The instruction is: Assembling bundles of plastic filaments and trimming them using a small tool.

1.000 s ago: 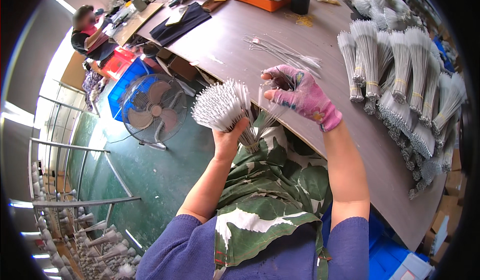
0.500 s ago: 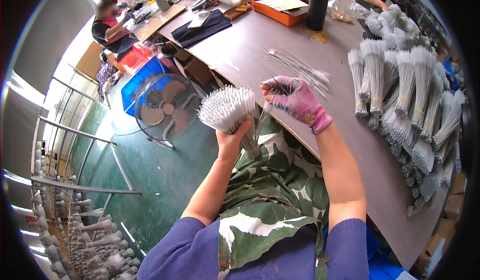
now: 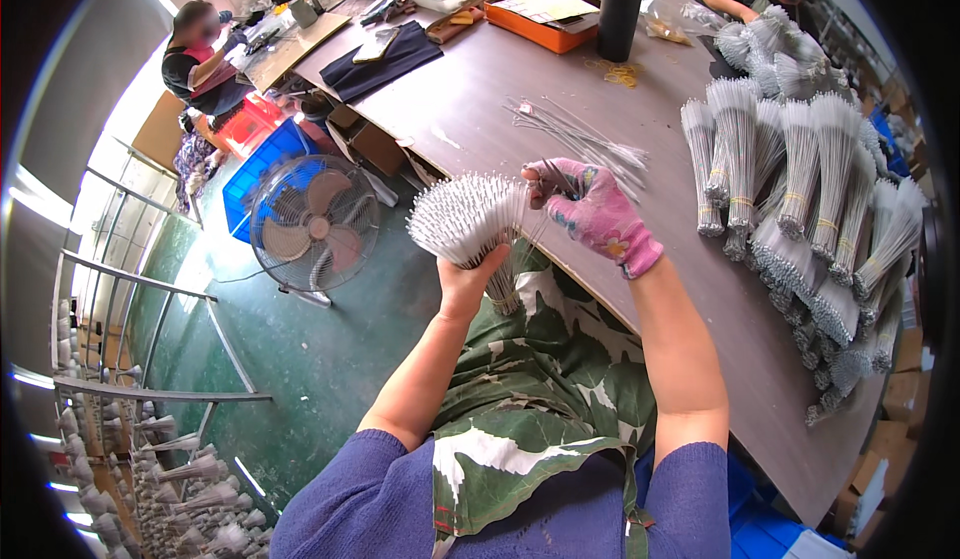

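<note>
A thick bundle of thin wires with white tips [image 3: 462, 221] fans out at its top, and my left hand [image 3: 470, 277] is wrapped round it below the tips. The bundle's lower end rests against my camouflage apron [image 3: 520, 359]. Just right of the tips is my right hand [image 3: 598, 214], in a pink flowered glove with bare fingertips. Its fingers are closed on a thin dark tool [image 3: 555, 177], whose kind I cannot make out. The fingertips are close beside the bundle's right edge; whether they touch a wire is too small to tell.
Loose wires [image 3: 580, 139] lie on the table [image 3: 690, 309], with several tied bundles [image 3: 800, 169] piled at its right. Behind stand a black bottle [image 3: 619, 14] and an orange tray [image 3: 545, 34]. A fan [image 3: 315, 224] is on the floor at left. Two people work farther off.
The bundle and my right fingertips have come closer together, with the fingertips now beside the white tips. My view has turned slightly, so the surroundings sit farther left.
</note>
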The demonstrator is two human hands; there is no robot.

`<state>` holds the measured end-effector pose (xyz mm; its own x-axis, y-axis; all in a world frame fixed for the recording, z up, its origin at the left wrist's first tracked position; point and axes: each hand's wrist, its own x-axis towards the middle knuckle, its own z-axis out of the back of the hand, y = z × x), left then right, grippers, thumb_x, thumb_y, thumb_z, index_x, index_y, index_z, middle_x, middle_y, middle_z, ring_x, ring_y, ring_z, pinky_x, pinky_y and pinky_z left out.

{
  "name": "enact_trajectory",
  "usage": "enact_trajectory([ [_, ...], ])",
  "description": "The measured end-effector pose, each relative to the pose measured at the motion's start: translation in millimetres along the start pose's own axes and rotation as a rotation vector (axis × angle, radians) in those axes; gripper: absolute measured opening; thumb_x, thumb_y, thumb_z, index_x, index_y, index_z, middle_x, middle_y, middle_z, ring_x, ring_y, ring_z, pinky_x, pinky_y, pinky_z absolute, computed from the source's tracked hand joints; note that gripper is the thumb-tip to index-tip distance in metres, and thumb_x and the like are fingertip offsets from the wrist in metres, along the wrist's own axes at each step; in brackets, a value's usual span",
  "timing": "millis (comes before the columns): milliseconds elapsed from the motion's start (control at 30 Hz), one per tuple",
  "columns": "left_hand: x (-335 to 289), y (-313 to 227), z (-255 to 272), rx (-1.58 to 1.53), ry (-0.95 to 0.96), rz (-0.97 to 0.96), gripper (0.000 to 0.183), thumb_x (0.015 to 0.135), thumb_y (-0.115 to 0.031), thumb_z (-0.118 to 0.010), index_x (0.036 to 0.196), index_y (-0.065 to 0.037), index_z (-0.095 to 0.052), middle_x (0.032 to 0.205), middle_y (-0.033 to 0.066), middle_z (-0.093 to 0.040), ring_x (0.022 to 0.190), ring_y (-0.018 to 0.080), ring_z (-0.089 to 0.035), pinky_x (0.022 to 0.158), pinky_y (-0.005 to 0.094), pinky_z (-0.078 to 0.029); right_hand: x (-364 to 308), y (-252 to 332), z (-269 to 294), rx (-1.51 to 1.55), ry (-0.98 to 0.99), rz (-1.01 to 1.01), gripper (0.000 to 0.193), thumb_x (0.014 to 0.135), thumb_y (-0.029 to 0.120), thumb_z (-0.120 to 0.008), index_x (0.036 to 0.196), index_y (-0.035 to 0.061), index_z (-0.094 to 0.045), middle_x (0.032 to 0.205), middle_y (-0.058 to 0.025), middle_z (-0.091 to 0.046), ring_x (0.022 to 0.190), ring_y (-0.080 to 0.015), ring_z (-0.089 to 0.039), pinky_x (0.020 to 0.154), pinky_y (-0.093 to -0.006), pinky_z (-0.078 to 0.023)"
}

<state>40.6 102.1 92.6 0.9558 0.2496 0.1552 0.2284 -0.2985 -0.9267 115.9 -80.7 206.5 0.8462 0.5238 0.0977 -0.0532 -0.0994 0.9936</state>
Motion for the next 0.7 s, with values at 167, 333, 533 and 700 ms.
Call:
enact_trajectory([
  [167,-7.1,2.4,-0.2,0.013,-0.015,0.019,0.044,0.073,0.004,-0.073,0.114,-0.001,-0.057,0.106,0.0022,-0.061,0.095,0.0122,-0.058,0.086,0.0278,-0.046,6.5,15.8,-8.9,-0.037,0.182,0.123,0.036,0.079,-0.006,-0.057,0.115,-0.0018,-0.057,0.1,-0.003,-0.062,0.093,-0.0112,-0.058,0.088,-0.0261,-0.046],
  [333,-3.8,-20.3,13.7,-0.074,0.247,0.225,0.057,0.067,0.004,-0.076,0.119,-0.003,-0.054,0.112,0.0025,-0.059,0.104,0.0149,-0.054,0.093,0.0321,-0.043,19.7,13.6,-13.6,-0.265,0.136,0.117,0.028,0.074,0.002,-0.068,0.1,0.0031,-0.059,0.09,-0.0011,-0.06,0.085,-0.0085,-0.056,0.08,-0.0249,-0.047],
  [533,-7.6,-16.8,22.0,-0.133,0.027,0.254,0.058,0.064,0.008,-0.075,0.117,-0.004,-0.054,0.11,0.0024,-0.059,0.104,0.0162,-0.054,0.093,0.032,-0.042,7.9,1.1,9.8,-0.342,0.107,0.098,0.021,0.073,0.0,-0.064,0.091,0.0039,-0.055,0.083,0.0023,-0.055,0.072,-0.0048,-0.05,0.065,-0.0207,-0.045],
  [700,-9.2,-12.8,24.8,-0.163,0.005,0.22,0.053,0.066,0.009,-0.074,0.114,-0.003,-0.056,0.108,0.0021,-0.06,0.1,0.0145,-0.056,0.088,0.0309,-0.045,-5.3,13.0,2.8,-0.278,0.103,0.082,0.038,0.076,-0.005,-0.054,0.114,0.0011,-0.055,0.096,-0.0005,-0.057,0.078,-0.004,-0.05,0.072,-0.0198,-0.045],
])
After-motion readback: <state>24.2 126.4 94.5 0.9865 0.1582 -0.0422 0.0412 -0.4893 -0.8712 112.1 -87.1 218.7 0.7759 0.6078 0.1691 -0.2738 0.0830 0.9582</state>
